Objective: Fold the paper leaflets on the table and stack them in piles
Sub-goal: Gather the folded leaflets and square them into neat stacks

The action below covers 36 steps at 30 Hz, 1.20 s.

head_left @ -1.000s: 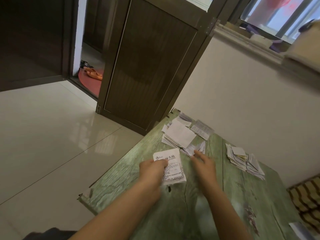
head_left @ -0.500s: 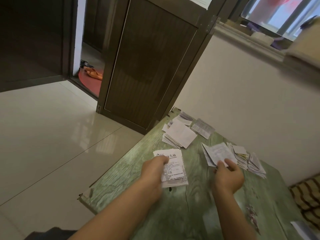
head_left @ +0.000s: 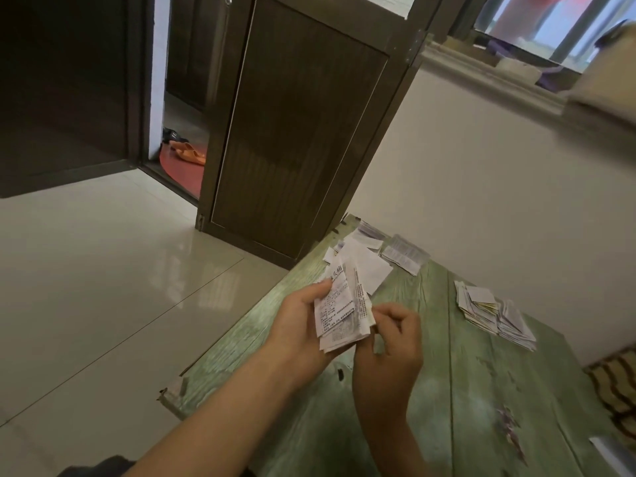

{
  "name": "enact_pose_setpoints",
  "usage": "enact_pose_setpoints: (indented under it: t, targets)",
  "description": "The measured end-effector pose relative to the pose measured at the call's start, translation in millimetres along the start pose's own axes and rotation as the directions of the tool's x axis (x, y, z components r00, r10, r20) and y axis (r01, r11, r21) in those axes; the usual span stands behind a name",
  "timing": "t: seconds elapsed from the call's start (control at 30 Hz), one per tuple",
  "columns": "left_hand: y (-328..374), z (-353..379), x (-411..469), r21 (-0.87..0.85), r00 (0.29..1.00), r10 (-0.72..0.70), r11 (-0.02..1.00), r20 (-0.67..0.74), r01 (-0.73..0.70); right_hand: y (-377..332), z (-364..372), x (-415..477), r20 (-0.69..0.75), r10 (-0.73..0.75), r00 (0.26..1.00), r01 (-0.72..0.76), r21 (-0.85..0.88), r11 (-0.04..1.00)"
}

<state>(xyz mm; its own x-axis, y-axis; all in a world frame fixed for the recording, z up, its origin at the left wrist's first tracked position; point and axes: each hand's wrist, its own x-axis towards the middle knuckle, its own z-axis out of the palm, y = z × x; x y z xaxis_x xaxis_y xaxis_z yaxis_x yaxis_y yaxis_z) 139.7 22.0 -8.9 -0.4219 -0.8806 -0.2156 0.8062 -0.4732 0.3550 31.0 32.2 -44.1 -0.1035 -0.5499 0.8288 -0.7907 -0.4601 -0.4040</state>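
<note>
**A:** Where are we holding the leaflets in this figure?

**B:** We are holding them above the green worktop, near its left edge. Our left hand is gripping the sheaf with the thumb on the printed face. Our right hand is curling its fingers at the sheaf's right edge and seems to be pinching it.

**A:** How should we be doing this step?

**B:** In our judgement, we should be squaring the edges before creasing. The left hand should be steadying the sheets while the right is bringing the loose edge over, corner to corner. Thin paper like this is probably prone to sliding apart in a slack grip.

**A:** Where are we stacking them afterwards?

**B:** Probably on the far pile or the right-hand pile. Both are lying well apart from our hands.

**A:** What are we failing to see?

**B:** The paper is hiding the left fingers. We are not able to count the sheets, and the print is too blurred to read. The frame is cutting off the worktop's near right corner.
</note>
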Motion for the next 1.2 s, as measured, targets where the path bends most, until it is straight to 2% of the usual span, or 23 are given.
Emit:
enact_pose_setpoints:
  t: [0.1, 0.13, 0.2, 0.23, 0.27, 0.33, 0.37, 0.4, 0.5, 0.57, 0.63, 0.77, 0.93, 1.03, 1.13, 1.2]
  targets:
    - [-1, 1, 1, 0.036, 0.994, 0.075, 0.997, -0.080, -0.072, 2, 0, -7, 0.074, -0.108, 0.991, 0.111, -0.032, 0.993]
    - [-2, 2, 2, 0.067, 0.989, 0.100, 0.993, -0.108, -0.093, 5, 1, -9, 0.082, -0.110, 0.991, 0.112, -0.022, 0.993]
    - [-5, 3, 3, 0.166, 0.965, 0.167, 0.977, -0.202, -0.134, 1, 0, -12, 0.097, -0.031, 0.995, 0.022, 0.096, 0.995]
    - [-8, 1, 5, 0.255, 0.936, 0.223, 0.955, -0.271, -0.154, -2, -2, -12, 0.118, 0.073, 0.990, -0.095, 0.194, 0.976]
    - [-11, -2, 7, 0.370, 0.892, 0.303, 0.913, -0.335, -0.171, -7, -4, -11, 0.172, 0.221, 0.960, -0.266, 0.319, 0.910]
    - [-15, -6, 11, 0.590, 0.785, 0.489, 0.782, -0.380, -0.201, -14, -8, -6, 0.356, 0.474, 0.805, -0.593, 0.501, 0.631]
    - [-16, -7, 12, 0.652, 0.751, 0.558, 0.723, -0.353, -0.230, -13, -10, -2, 0.421, 0.524, 0.741, -0.670, 0.522, 0.529]
    - [-18, -8, 11, 0.702, 0.733, 0.608, 0.664, -0.305, -0.258, -13, -11, 2, 0.468, 0.527, 0.709, -0.705, 0.488, 0.515]
    - [-24, -7, 10, 0.813, 0.733, 0.671, 0.487, -0.114, -0.319, -12, -8, 10, 0.603, 0.445, 0.662, -0.722, 0.355, 0.594]
    - [-32, -8, 11, 0.807, 0.761, 0.648, 0.452, -0.004, -0.380, -9, -5, 7, 0.627, 0.427, 0.652, -0.716, 0.325, 0.617]
    - [-38, -11, 13, 0.803, 0.790, 0.611, 0.450, 0.043, -0.391, -5, -4, 3, 0.621, 0.420, 0.662, -0.701, 0.315, 0.639]
    - [-40, -16, 19, 0.844, 0.852, 0.521, 0.436, 0.047, -0.313, 10, -4, -9, 0.594, 0.451, 0.666, -0.685, 0.248, 0.686]
    - [-46, -27, 23, 0.890, 0.840, 0.539, 0.355, 0.056, -0.287, 19, -5, -15, 0.635, 0.475, 0.609, -0.721, 0.196, 0.664]
    - [-50, -29, 26, 0.902, 0.834, 0.549, 0.336, 0.047, -0.272, 22, -6, -14, 0.544, 0.502, 0.673, -0.655, 0.122, 0.746]
    - [-48, -24, 29, 0.876, 0.831, 0.556, 0.412, -0.022, -0.253, 27, -9, -9, 0.441, 0.550, 0.709, -0.667, 0.169, 0.726]
    - [-47, -21, 30, 0.845, 0.830, 0.551, 0.480, -0.083, -0.235, 31, -9, -8, 0.429, 0.572, 0.699, -0.699, 0.238, 0.674]
